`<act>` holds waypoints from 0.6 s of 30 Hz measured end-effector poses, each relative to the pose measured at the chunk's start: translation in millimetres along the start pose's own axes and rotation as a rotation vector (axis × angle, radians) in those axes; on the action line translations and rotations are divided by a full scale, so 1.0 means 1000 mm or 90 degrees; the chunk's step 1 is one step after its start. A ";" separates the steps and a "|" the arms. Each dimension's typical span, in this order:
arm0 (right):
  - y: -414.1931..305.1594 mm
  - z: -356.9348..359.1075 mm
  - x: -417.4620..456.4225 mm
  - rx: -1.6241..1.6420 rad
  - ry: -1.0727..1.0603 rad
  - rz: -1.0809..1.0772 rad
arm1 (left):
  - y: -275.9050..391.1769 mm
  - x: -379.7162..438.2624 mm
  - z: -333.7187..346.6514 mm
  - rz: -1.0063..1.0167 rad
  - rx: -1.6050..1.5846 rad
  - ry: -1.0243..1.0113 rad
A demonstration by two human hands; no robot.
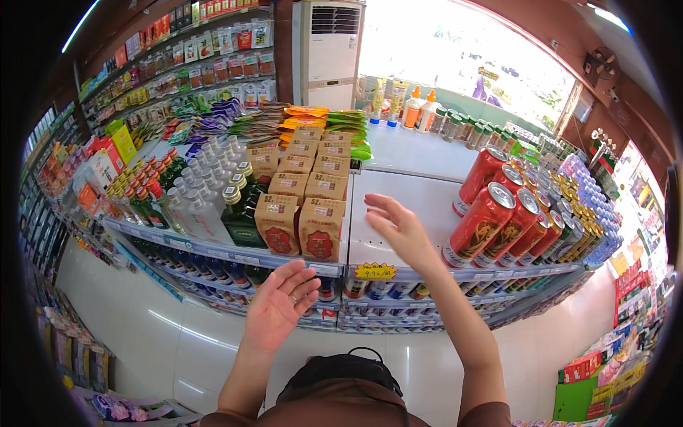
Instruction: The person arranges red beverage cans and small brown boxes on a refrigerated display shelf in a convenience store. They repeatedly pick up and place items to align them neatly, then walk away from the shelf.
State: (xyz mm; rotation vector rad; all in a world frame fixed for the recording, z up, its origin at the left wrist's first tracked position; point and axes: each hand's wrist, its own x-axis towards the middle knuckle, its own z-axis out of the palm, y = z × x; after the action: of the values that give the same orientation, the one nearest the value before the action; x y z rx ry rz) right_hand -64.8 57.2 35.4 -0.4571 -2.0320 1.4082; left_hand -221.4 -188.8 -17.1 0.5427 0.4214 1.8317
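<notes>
My left hand [281,301], with a ring on one finger, is held palm up in front of the shelf's front edge, fingers apart and nothing in it. Just beyond it stand tan boxes with red emblems [322,227] in rows on the top shelf. My right hand [397,227] hovers over the white shelf top [392,189], fingers apart and empty, between those boxes and the red beer cans [478,224]. Below its wrist, a yellow starburst price tag [375,271] hangs on the shelf edge.
Left of the boxes stand green bottles [233,205] and clear bottles [205,208]. Behind lie snack packets [304,117], squeeze bottles [412,109] and spice jars [452,127]. Lower shelves hold more drinks. A floor-standing air conditioner [332,58] is at the back.
</notes>
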 end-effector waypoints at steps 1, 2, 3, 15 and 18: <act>-0.010 0.012 -0.001 -0.110 0.034 -0.068 | 0.000 0.001 0.004 0.021 0.060 0.022; -0.020 0.020 0.000 -0.176 0.049 -0.096 | 0.000 0.001 0.008 0.041 0.120 0.044; -0.023 0.028 0.002 -0.230 0.049 -0.135 | 0.000 0.002 0.011 0.061 0.179 0.063; -0.018 0.057 0.005 -0.493 0.041 -0.247 | -0.010 0.005 -0.001 0.180 0.521 0.159; -0.022 0.061 0.003 -0.444 0.027 -0.236 | -0.010 0.007 -0.005 0.191 0.522 0.163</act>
State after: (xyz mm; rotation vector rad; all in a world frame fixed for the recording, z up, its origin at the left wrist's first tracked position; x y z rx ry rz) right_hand -105.3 7.3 42.1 -0.3559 -2.3843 0.4457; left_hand -218.2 -179.2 -24.9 0.9618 1.3535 1.9780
